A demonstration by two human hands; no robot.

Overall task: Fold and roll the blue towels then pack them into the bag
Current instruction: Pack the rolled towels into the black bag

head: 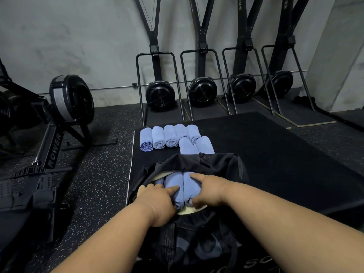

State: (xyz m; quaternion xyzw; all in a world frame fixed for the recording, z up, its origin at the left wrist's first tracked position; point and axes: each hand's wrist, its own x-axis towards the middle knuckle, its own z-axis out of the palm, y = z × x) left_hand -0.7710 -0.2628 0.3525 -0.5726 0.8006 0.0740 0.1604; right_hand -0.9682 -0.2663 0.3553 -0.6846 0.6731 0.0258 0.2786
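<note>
Both my hands are down in the open mouth of the black bag (216, 164), which lies on a black mat (275, 154). My left hand (157, 200) rests on the middle rolled blue towel (173, 182) inside, fingers loosely bent over it. My right hand (208, 190) grips the rightmost roll (190, 189) between thumb and fingers. Seven more rolled towels (171, 137) lie on the mat just beyond the bag, well short of the ski machines (160, 95).
</note>
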